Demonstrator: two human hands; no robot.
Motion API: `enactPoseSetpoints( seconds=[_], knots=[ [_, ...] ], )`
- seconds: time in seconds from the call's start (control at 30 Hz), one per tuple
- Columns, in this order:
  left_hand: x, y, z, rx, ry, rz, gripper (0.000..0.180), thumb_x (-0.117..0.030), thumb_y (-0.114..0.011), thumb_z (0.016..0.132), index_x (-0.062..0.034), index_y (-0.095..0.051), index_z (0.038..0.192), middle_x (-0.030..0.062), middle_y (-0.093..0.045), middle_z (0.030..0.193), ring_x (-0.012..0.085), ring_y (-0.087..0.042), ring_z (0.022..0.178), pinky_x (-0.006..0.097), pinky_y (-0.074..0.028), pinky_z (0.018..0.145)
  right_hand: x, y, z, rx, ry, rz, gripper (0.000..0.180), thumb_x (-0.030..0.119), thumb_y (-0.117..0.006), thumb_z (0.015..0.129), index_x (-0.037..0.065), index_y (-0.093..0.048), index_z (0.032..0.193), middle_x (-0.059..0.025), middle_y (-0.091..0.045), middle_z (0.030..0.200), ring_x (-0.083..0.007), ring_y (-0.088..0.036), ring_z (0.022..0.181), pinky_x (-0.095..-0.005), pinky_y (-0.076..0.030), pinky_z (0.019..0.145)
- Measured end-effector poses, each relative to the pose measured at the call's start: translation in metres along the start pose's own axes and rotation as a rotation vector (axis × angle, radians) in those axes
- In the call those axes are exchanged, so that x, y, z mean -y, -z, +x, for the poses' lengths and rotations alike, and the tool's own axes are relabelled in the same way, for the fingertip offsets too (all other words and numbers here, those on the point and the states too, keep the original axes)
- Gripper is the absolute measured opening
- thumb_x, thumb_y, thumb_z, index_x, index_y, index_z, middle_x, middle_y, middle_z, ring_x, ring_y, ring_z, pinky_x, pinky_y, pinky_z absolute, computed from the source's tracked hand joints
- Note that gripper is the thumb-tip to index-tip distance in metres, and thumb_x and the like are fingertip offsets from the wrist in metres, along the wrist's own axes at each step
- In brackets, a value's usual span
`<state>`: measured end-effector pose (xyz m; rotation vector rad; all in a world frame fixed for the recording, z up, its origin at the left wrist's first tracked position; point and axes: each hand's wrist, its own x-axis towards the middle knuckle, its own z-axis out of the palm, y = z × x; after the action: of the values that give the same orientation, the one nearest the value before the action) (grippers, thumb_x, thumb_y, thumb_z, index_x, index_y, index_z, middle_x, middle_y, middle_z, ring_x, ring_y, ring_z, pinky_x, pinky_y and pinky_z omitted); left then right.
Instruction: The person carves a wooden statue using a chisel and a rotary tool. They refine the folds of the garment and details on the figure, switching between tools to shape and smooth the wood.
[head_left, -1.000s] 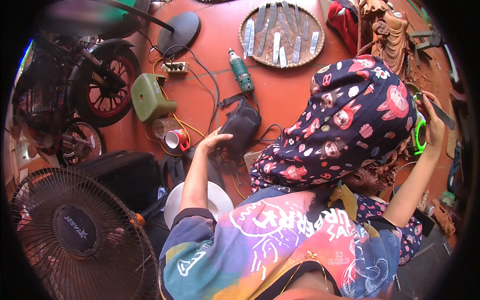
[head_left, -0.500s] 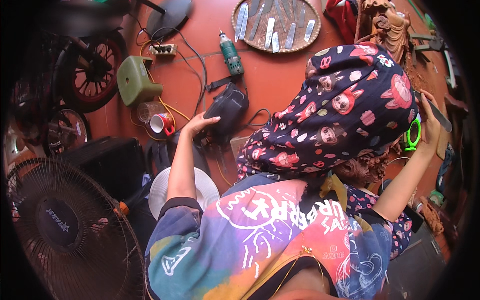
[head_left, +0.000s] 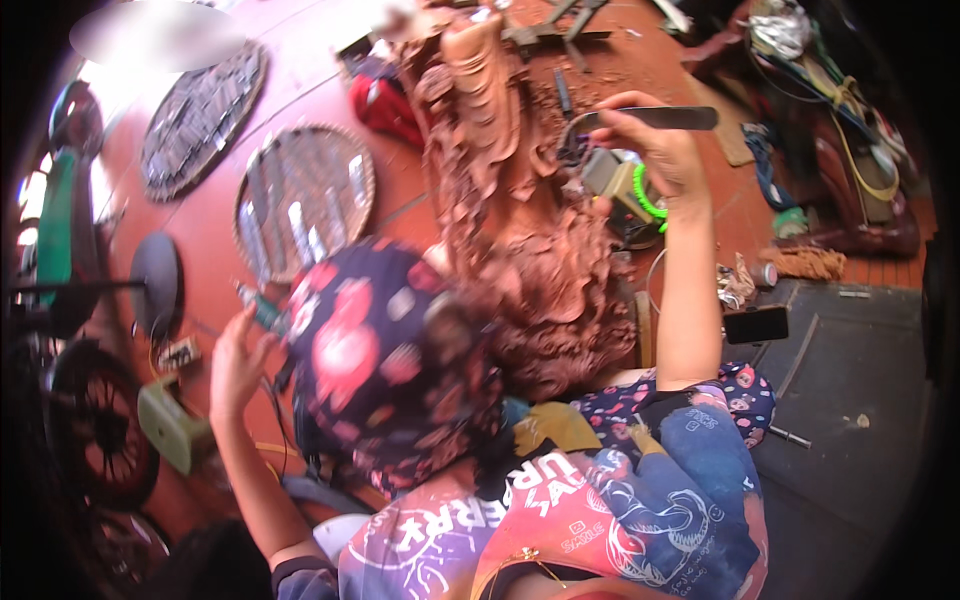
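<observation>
My right hand [head_left: 655, 150] is raised over the carving, gripping a dark flat metal blade [head_left: 680, 118] between thumb and fingers. One end of the blade juts out to the right, rounded. Below and left of it stands a reddish-brown wood carving [head_left: 540, 290] with draped folds. A bright green ring [head_left: 648, 195] shows beside my right wrist. My left hand [head_left: 238, 365] is held out at the left with its fingers apart, near a green rotary tool [head_left: 268, 312]. Part of that tool is hidden behind my bent knee in patterned trousers [head_left: 370, 360].
Two round woven trays [head_left: 237, 228] with metal blades lie at the far left. A green stool [head_left: 170, 425], a power strip [head_left: 180, 355] and a motorbike wheel [head_left: 103, 425] stand left. Right are a phone [head_left: 757, 325] on a dark panel [head_left: 850, 400] and a dark wooden piece [head_left: 885, 235].
The view has swung right, bringing the whole carving into sight. My left hand has come away from the black pouch-like thing. My right hand still grips the dark blade, now levelled out.
</observation>
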<state>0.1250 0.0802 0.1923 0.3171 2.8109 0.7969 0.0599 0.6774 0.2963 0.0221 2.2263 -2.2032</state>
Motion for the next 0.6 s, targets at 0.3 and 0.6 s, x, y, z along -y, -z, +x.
enactPoseSetpoints(
  seconds=[0.3, 0.6],
  knots=[
    [-0.33, 0.01, 0.18, 0.253, -1.01, -0.219, 0.06, -0.004, -0.079, 0.077, -0.0104, -0.063, 0.135, 0.0137, -0.066, 0.13, 0.0327, -0.061, 0.126, 0.047, -0.046, 0.106, 0.001, 0.0, 0.016, 0.013, -0.02, -0.004, 0.015, 0.009, -0.074, 0.093, 0.001, -0.061, 0.095, -0.0095, -0.073, 0.084, -0.0178, -0.075, 0.078, -0.0295, -0.061, 0.069],
    [-0.357, -0.114, 0.167, 0.224, -0.991, -0.162, 0.063, -0.03, -0.054, 0.093, -0.0093, -0.045, 0.151, 0.024, -0.023, 0.166, 0.0539, -0.021, 0.151, 0.074, -0.02, 0.116, -0.064, -0.013, 0.041, 0.137, 0.052, -0.415, 0.02, 0.021, -0.074, 0.089, 0.002, -0.069, 0.087, -0.0116, -0.07, 0.113, -0.0319, -0.06, 0.126, -0.0415, -0.052, 0.096]
  ],
)
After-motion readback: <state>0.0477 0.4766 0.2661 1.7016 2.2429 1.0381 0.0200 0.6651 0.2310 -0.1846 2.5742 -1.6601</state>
